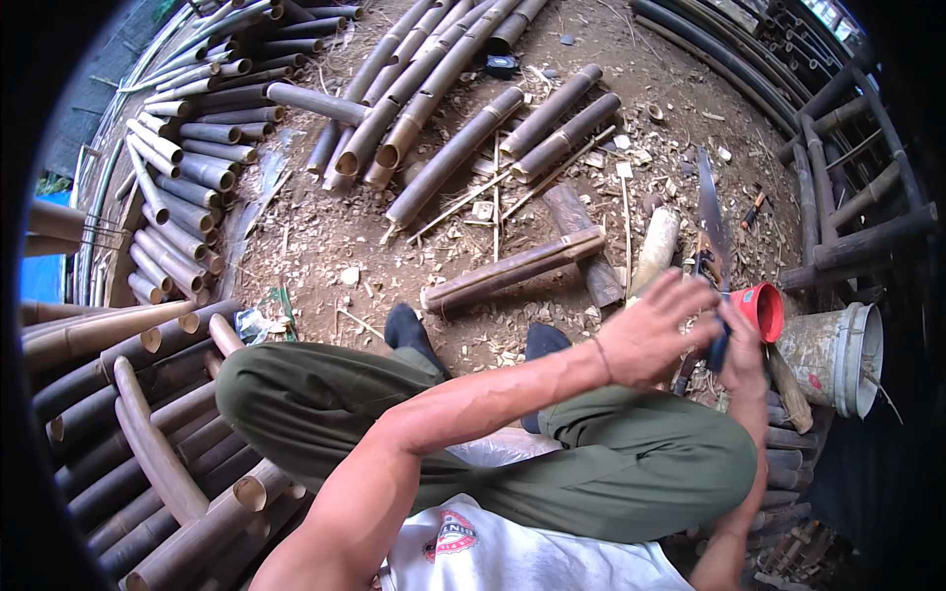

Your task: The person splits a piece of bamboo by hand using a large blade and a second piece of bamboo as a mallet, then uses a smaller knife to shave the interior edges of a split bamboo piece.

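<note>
My left hand (658, 330) reaches across my body to the right, its fingers spread and slightly blurred, holding nothing visible. Beside it, my right hand (743, 350) is closed around a dark blue handle. That handle lines up with a saw (713, 212), whose long tapering blade points away from me; my left fingers partly cover where the two meet. Just past my right hand is a red plastic container (759, 311). A split bamboo length (512, 268) lies in front of my feet, one end resting on a dark wooden block (583, 241).
Bamboo tubes are stacked at left (197, 177); long notched bamboo poles (424, 89) lie ahead. A pale rounded log (658, 241) is near the saw. A dirty white bucket (838, 360) stands at right below a bamboo frame (857, 187). Chips litter the dirt floor (345, 236).
</note>
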The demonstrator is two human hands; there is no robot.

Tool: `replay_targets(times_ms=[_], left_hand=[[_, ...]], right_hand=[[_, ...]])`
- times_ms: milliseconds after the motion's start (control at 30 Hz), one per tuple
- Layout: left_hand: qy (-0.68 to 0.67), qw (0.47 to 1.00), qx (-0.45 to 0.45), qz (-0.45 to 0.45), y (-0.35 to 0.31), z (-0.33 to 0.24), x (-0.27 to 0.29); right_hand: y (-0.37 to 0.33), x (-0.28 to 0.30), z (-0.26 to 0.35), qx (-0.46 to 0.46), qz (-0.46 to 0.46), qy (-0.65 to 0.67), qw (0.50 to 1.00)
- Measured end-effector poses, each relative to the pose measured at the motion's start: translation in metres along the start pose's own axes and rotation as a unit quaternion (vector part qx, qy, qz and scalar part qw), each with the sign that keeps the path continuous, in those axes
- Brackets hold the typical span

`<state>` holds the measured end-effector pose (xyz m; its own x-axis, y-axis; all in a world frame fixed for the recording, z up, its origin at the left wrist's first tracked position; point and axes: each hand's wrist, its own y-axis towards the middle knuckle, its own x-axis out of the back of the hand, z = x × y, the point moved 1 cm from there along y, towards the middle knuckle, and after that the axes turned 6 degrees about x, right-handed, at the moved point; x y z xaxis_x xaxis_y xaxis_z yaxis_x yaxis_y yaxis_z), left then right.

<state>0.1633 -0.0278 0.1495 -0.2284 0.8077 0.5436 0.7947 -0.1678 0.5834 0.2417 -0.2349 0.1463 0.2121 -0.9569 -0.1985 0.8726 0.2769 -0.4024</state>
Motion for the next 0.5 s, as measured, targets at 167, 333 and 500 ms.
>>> replay_targets(times_ms=[167,333,500], left_hand=[[0.162,0.839,0.496,0.153,-0.087,0.130,0.030],[0.238,0.725,0.552,0.337,-0.194,0.187,0.065],[-0.218,0.665,0.672,0.243,-0.188,0.125,0.066]], right_hand=[[-0.100,0.051,0.095,0.045,-0.067,-0.214,0.974],[-0.156,-0.002,0.085,0.189,-0.105,-0.279,0.936],[-0.174,-0.049,0.064,0.113,-0.052,-0.243,0.962]])
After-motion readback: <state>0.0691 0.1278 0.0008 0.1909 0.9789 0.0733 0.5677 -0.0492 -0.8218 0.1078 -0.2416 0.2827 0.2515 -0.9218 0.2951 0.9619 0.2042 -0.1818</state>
